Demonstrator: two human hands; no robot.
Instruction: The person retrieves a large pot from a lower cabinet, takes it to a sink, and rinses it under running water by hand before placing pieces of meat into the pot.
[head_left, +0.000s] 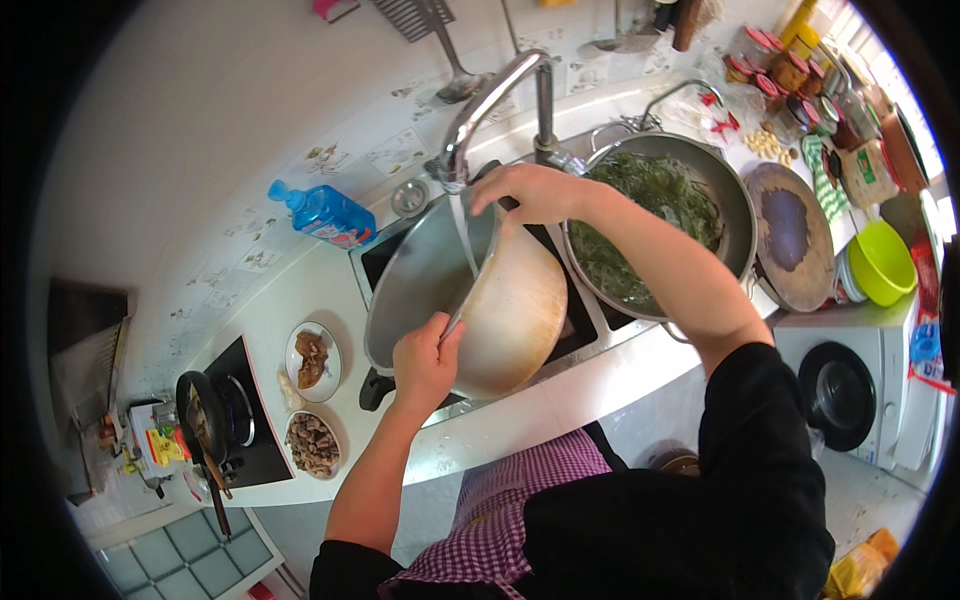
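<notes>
A large metal pot (517, 315) is tilted over the sink (592, 330), its mouth facing left. Water runs into it from the chrome faucet (491, 105). My left hand (429, 360) grips its near rim. At the far rim, beside a dark handle, is my right hand (529, 193), fingers bent over the edge; how firmly it holds is partly hidden. Right of the pot, a wide metal basin (739, 217) holds leafy greens (652, 217) in water, beneath my right forearm.
A blue bottle (330, 216) stands behind the sink. Leftward are a plate of brown food (336, 352), a bowl of chopped food (313, 444) and a frying pan (202, 416) on the cooktop. A round cutting board (817, 247) and green bowl (885, 262) lie right.
</notes>
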